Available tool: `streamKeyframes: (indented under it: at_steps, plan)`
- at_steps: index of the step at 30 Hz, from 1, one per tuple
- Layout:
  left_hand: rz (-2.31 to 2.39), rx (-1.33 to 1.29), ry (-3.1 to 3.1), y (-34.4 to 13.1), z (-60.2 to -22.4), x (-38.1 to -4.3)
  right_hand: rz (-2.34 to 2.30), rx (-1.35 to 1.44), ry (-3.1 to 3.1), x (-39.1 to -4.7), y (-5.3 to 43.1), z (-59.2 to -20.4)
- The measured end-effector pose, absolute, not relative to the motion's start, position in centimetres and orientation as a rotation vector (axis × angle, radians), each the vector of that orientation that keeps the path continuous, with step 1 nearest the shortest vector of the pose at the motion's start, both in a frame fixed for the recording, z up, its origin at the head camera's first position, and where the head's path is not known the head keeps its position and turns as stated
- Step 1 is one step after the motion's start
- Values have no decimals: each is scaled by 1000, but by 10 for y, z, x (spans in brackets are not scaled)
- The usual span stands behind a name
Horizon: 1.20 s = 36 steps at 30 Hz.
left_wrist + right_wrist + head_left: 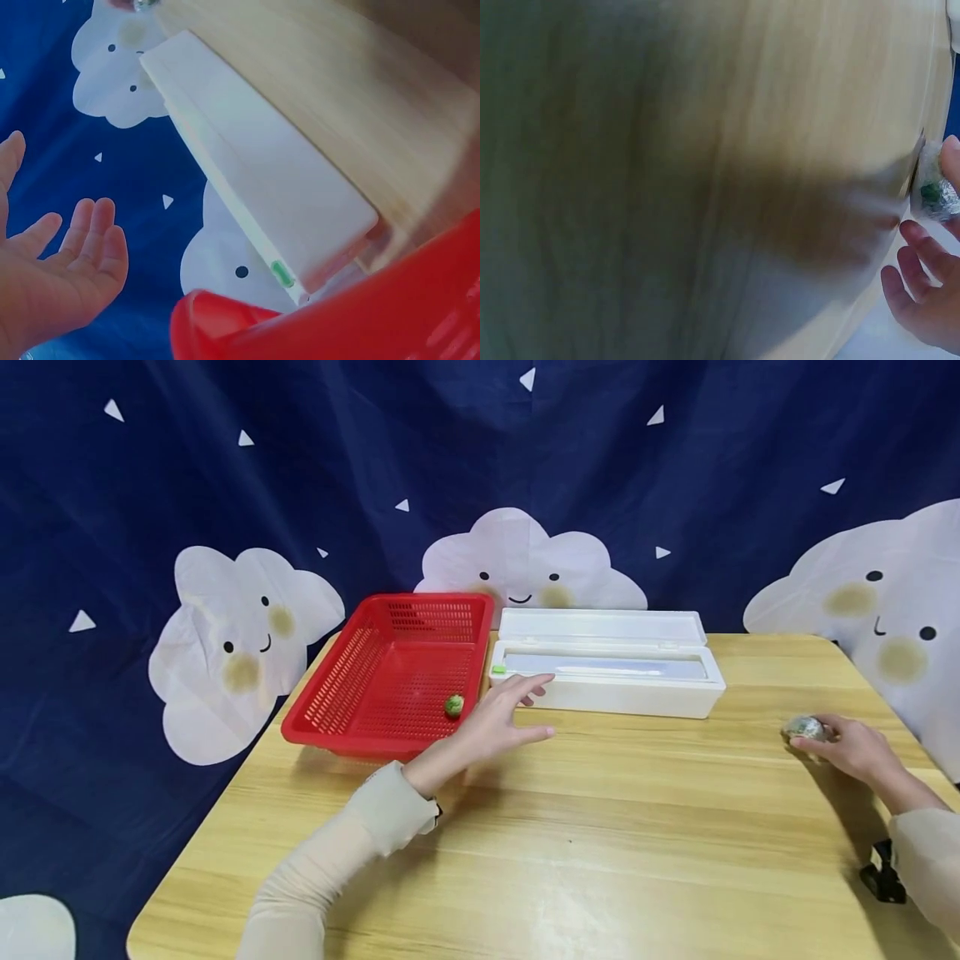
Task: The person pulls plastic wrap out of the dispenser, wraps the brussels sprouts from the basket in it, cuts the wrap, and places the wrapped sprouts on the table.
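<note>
At the table's right side, my right hand (855, 748) pinches a small bundle wrapped in clear plastic film (803, 727) between thumb and fingers. Something green shows through the wrapped bundle (928, 196) in the right wrist view; its kind cannot be made out. My left hand (497, 718) hovers with fingers spread and nothing in it, just right of the red basket (360, 744) and in front of the long white box (622, 697). The box's lid stands open, with a green tab (498, 669) at its left end. A small round green vegetable (453, 706) lies inside the basket.
The wooden table (570, 860) has a rounded far right corner. Behind it hangs a dark blue cloth (450, 435) with clouds and triangles. The basket and the box stand side by side at the back. A black wrist strap piece (883, 872) hangs under the right sleeve.
</note>
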<state>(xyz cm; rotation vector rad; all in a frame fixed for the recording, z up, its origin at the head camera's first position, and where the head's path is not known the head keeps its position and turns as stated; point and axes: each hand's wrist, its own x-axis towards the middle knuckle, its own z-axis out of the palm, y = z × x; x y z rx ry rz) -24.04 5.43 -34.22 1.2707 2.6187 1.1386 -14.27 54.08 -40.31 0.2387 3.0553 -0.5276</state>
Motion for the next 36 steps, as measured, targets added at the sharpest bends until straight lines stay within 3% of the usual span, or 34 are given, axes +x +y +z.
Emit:
streamKeyframes:
  at_steps: [10, 20, 36]
  plan:
    - [1036, 1391, 2701, 38, -310, -261, -678, 172, 3180, -141, 537, -398]
    - [1076, 1333, 2721, 19, -276, -298, -1218, -39, 3311, -163, 503, -367]
    - [1409, 1210, 2528, 19, -287, -362, -1382, -238, 3234, -199, 453, -360]
